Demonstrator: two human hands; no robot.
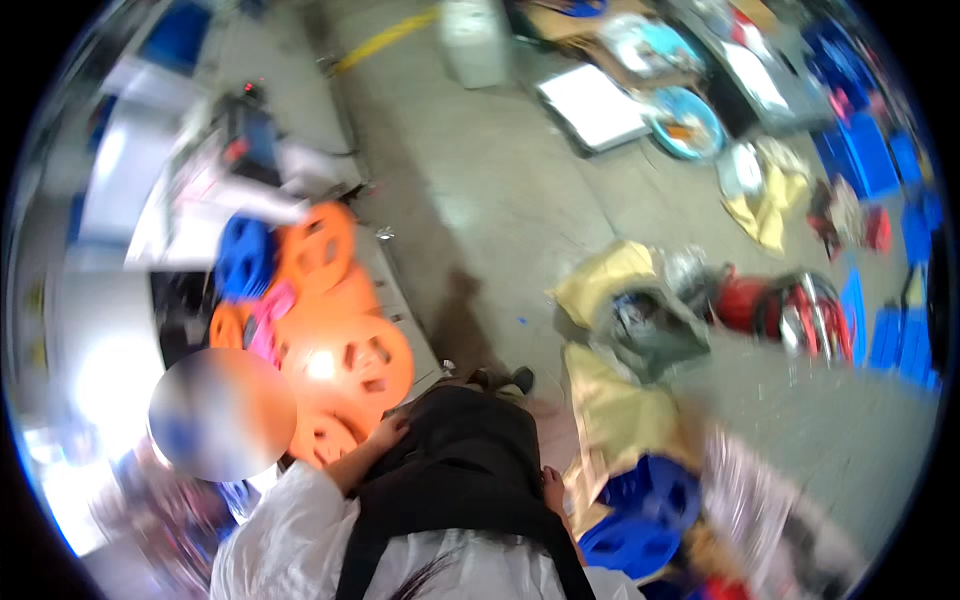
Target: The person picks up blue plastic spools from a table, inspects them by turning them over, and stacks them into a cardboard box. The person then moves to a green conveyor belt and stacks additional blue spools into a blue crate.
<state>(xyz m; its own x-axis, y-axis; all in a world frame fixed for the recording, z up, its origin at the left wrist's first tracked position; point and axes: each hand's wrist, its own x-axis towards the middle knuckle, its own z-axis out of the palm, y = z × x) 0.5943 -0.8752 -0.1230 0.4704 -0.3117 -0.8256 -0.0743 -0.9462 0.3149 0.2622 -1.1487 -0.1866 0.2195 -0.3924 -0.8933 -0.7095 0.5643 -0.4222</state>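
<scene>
My left hand (388, 434) hangs low at the left side of my black apron (450, 455), beside a pile of orange slotted discs (345, 365). Motion smears its fingers, and I make out nothing held. At the apron's right edge is my right hand (553, 487), next to yellowish sacks (625, 410); its fingers are too blurred to read. Blue slotted discs (245, 258) and a pink piece (268, 325) lie against the orange ones. More blue discs (630, 545) sit by the sacks at lower right.
A dark plastic bag (650, 330) and a red-and-silver machine (780, 310) stand on the floor at right. Further off are a light-blue basin (688, 123), a white-topped box (595, 105) and blue bins (858, 155). A round blur (222, 415) hides part of the left side.
</scene>
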